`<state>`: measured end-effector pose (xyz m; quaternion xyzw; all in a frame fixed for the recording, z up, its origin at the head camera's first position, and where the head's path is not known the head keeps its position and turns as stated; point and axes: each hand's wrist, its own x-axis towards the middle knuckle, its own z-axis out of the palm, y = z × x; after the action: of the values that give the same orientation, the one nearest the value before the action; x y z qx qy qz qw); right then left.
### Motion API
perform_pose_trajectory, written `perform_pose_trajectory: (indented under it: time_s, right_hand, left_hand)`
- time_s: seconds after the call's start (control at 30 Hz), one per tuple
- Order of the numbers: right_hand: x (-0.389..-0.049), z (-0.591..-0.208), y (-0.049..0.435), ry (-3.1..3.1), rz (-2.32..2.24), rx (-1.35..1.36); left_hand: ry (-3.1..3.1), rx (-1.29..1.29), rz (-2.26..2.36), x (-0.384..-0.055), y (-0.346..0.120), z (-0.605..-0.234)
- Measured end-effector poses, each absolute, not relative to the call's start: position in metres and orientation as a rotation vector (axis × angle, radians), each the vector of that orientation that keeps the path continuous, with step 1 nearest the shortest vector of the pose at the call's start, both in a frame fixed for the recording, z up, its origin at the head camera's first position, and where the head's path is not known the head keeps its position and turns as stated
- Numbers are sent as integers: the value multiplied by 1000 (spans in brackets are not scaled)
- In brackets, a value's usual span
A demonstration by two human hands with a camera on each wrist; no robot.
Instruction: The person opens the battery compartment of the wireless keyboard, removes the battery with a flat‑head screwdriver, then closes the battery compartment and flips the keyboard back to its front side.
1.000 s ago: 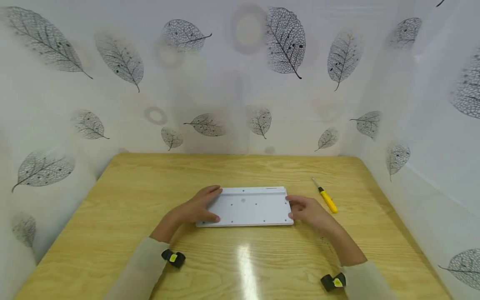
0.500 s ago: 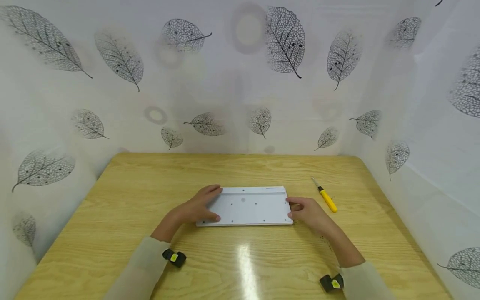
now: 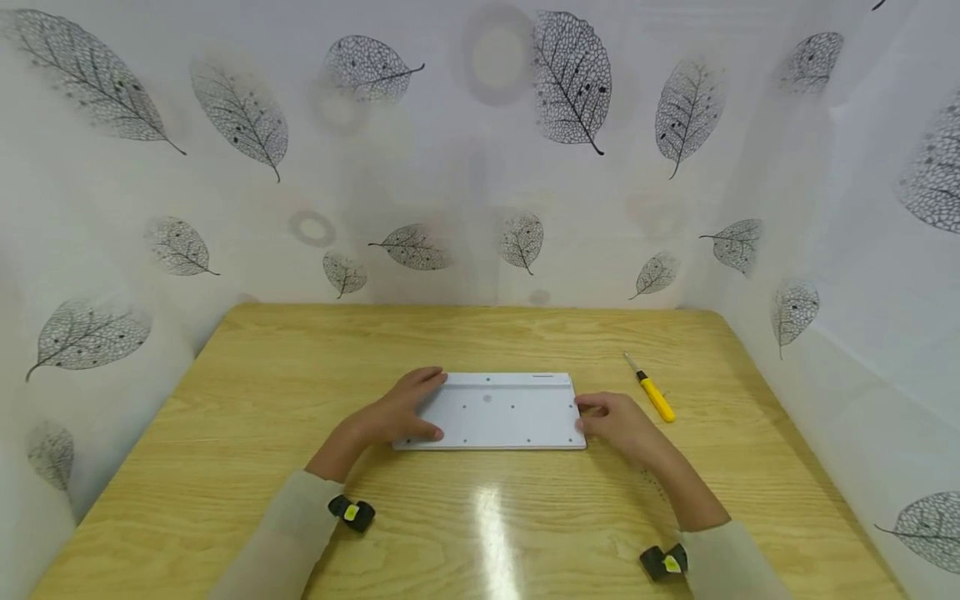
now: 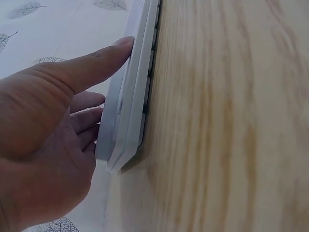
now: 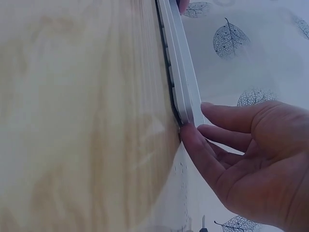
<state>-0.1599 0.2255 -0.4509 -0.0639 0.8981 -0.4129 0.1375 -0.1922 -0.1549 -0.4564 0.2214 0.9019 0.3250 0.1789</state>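
A white keyboard [image 3: 495, 421] lies face down on the wooden table, its back dotted with several small screw points. Its keys [image 4: 146, 89] show along the underside in the left wrist view. My left hand [image 3: 397, 410] holds the left end, thumb on the back near the front edge and fingers at the far edge. At the right end, my right hand [image 3: 617, 423] grips the short side between thumb and fingers. In the right wrist view, one fingertip [image 5: 189, 129] sits under the keyboard's corner and the thumb touches its back.
A yellow-handled screwdriver [image 3: 656, 400] lies to the right, beyond my right hand. Several tiny dark pieces [image 3: 651, 483] are scattered beside my right forearm. A leaf-patterned white curtain [image 3: 480, 183] surrounds the table's back and sides.
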Motion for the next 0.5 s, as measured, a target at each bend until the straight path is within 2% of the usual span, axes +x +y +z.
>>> perform_pose_trajectory:
  time_s: [0.5]
  right_hand:
    - [-168, -450, 228, 2529, -1284, -131]
  left_hand:
    - [2547, 625, 902, -198, -154, -458]
